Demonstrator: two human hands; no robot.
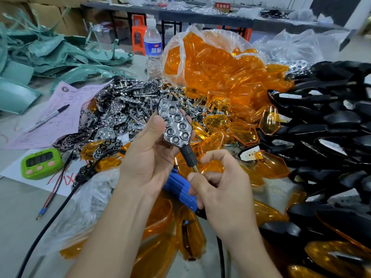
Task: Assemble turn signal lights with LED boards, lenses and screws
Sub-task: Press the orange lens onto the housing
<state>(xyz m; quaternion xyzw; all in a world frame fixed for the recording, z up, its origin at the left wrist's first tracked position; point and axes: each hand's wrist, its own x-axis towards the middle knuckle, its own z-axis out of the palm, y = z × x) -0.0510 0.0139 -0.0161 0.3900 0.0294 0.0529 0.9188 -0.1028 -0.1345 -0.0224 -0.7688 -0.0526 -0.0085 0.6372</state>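
Note:
My left hand [149, 155] holds a turn signal light [175, 123] upright at the middle of the view, its chrome honeycomb reflector facing me and its black stem with a brass threaded end pointing down. My right hand [222, 189] is closed just below, fingertips at the brass end. A blue electric screwdriver [178, 187] lies under my hands. Chrome reflectors [120, 113] are heaped to the left, orange lenses [224, 77] spill from a plastic bag behind, and black housings [331, 121] are stacked on the right.
A green timer [41, 163], a pink form with a pen [48, 117] and a water bottle [153, 49] stand on the left half. Teal plastic parts [50, 57] fill the far left. A black cable [60, 207] crosses the table front. More orange lenses [170, 237] lie near me.

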